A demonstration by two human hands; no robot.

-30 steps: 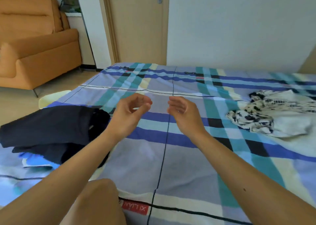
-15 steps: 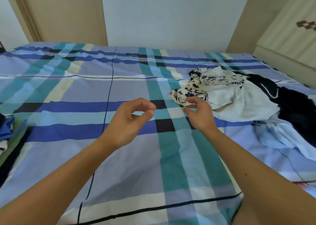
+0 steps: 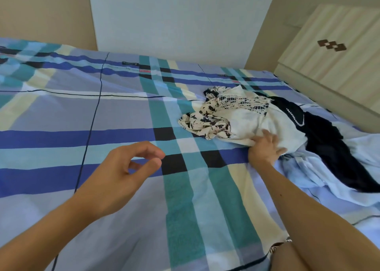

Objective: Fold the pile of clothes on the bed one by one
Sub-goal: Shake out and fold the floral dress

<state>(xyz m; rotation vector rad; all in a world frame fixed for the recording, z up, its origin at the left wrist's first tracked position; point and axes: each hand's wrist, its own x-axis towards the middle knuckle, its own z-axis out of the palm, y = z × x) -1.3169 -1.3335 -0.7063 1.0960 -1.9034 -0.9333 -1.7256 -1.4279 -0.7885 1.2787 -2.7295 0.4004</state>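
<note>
The pile (image 3: 273,126) lies on the bed (image 3: 123,116): a white top (image 3: 246,126), a patterned cloth (image 3: 203,122) left of it, and a black garment (image 3: 324,143) and blue cloth (image 3: 308,167) to its right. The right hand (image 3: 264,149) lies on the white top's near edge with fingers spread; they are blurred, so I cannot tell if it grips. The left hand (image 3: 117,180) hovers left of the pile, loosely curled and empty. A wooden panel (image 3: 329,54) stands beyond the pile.

no text can be read; the small red tag (image 3: 145,70) on the bed sheet (image 3: 61,116) is too blurred.
</note>
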